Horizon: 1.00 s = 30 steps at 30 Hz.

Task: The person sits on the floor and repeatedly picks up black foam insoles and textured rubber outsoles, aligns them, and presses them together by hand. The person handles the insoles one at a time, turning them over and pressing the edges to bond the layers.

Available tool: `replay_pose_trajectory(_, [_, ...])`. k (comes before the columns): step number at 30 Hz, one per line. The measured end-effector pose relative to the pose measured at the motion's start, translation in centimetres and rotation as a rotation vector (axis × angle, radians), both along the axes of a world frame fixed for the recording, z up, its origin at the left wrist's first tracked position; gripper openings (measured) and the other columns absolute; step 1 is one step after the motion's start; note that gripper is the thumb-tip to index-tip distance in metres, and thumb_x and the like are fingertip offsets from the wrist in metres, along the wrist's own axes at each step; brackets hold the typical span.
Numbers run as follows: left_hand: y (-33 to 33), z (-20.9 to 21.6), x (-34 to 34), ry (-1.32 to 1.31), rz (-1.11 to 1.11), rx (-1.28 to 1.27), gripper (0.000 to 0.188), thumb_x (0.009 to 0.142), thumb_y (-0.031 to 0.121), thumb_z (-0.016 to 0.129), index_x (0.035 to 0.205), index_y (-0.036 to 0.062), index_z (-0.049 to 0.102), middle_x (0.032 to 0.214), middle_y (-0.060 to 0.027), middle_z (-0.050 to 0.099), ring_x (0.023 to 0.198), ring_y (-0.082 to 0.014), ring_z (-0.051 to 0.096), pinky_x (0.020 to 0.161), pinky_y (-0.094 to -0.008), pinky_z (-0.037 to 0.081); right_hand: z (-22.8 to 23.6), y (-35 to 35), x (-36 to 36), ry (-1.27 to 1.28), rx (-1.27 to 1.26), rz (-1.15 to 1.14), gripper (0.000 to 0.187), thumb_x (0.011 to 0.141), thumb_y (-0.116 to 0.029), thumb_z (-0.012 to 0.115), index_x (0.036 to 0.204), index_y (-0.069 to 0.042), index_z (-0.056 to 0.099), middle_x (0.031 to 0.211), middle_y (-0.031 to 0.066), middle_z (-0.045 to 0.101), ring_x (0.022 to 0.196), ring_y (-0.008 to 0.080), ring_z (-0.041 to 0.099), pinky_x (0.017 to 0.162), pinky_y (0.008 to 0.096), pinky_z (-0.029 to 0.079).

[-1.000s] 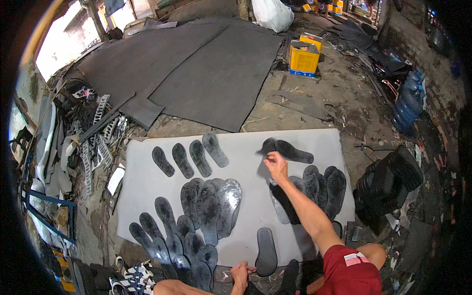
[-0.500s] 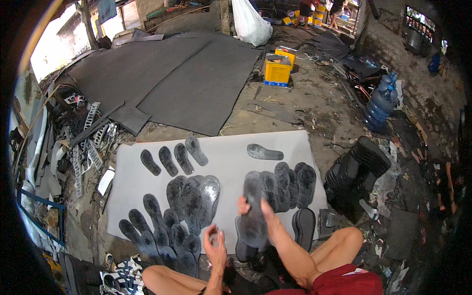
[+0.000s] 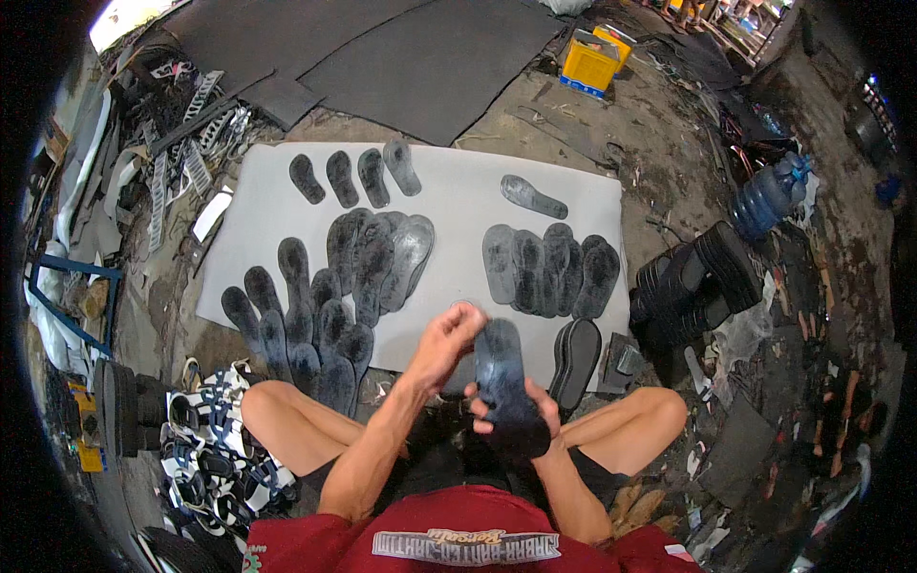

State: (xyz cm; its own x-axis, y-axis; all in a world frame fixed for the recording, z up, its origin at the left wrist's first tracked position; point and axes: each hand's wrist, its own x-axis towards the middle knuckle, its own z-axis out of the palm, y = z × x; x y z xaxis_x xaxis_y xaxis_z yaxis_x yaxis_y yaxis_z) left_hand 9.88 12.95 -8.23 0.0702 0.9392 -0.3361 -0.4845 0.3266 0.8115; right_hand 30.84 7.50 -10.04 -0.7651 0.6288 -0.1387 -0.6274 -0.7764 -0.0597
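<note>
A dark, glossy shoe sole (image 3: 501,361) is gripped low down by my right hand (image 3: 543,413), its wider end pointing away from me. At the sole's far left edge is my left hand (image 3: 447,346), with its fingertips pressed together. Whatever those fingers hold, if anything, is too small to make out. Ahead on the white sheet (image 3: 458,177) lie overlapping soles (image 3: 549,272) at the right and more soles (image 3: 373,258) at the left. A stack of black soles (image 3: 577,358) sits beside my right knee.
White and dark sandal straps (image 3: 215,449) are heaped by my left knee. Black stacked soles (image 3: 697,286) and a blue water bottle (image 3: 769,201) stand at the right. Yellow boxes (image 3: 589,65) and dark sheet material (image 3: 411,76) lie farther off.
My view has tipped downward. My right hand has drawn the held sole closer to me, and my left hand has risen from below to its far edge, fingers closing together.
</note>
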Motion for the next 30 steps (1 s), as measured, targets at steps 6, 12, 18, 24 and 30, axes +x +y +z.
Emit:
replay_pose_trajectory(6, [3.7, -18.0, -2.6, 0.974, 0.4, -0.176, 0.075, 0.087, 0.043, 0.089, 0.142, -0.0004, 0.062, 0.127, -0.0207, 0.067, 0.122, -0.0341, 0.063, 0.105, -0.0506, 0.051, -1.4, 0.5, 0.8, -0.04, -0.059, -0.18, 0.077, 0.109, -0.062, 0.054, 0.146, 0.006, 0.052, 0.136, 0.029, 0.058, 0.102, 0.0324, 0.058, 0.085, 0.0408, 0.053])
replay_pose_trajectory(12, [2.3, -21.2, 6.2, 1.358, 0.089, -0.362, 0.11, 0.072, 0.041, 0.096, 0.156, -0.0046, 0.041, 0.145, -0.0292, 0.051, 0.138, -0.0454, 0.049, 0.115, -0.0543, 0.044, -6.4, -3.2, 4.4, -0.378, -0.335, -0.252, 0.066, 0.106, -0.063, 0.06, 0.122, 0.0, 0.069, 0.113, 0.0166, 0.072, 0.096, 0.0274, 0.067, 0.082, 0.0417, 0.056])
replay_pose_trajectory(18, [1.3, -19.6, -0.8, 0.687, 0.195, -0.011, 0.044, 0.081, 0.031, 0.091, 0.102, -0.0052, 0.077, 0.09, -0.0146, 0.08, 0.075, -0.0239, 0.075, 0.07, -0.0396, 0.061, -4.0, -2.8, 3.2, -0.319, -0.205, -0.199, 0.061, 0.11, -0.052, 0.058, 0.136, 0.002, 0.061, 0.119, 0.0193, 0.07, 0.098, 0.0279, 0.065, 0.078, 0.0404, 0.054])
replay_pose_trajectory(24, [-3.7, -4.1, -3.8, -0.198, 0.386, 0.059, 0.072, 0.086, -0.001, 0.072, 0.154, 0.0043, 0.049, 0.116, -0.0122, 0.07, 0.109, -0.0272, 0.071, 0.099, -0.0445, 0.061, 0.9, 0.7, 1.9, -0.268, 0.086, -0.171, 0.057, 0.114, -0.043, 0.053, 0.148, 0.003, 0.052, 0.134, 0.0224, 0.062, 0.098, 0.0258, 0.06, 0.078, 0.036, 0.052])
replay_pose_trajectory(30, [-7.8, 1.6, -3.6, -0.657, 0.432, 0.351, 0.067, 0.11, 0.051, 0.057, 0.17, 0.0347, 0.03, 0.111, -0.0132, 0.061, 0.094, -0.028, 0.062, 0.091, -0.0517, 0.056, 3.9, 2.3, -1.3, -0.792, 0.282, -0.078, 0.052, 0.111, -0.029, 0.059, 0.158, -0.007, 0.055, 0.116, 0.0092, 0.06, 0.092, 0.0135, 0.057, 0.073, 0.0291, 0.05])
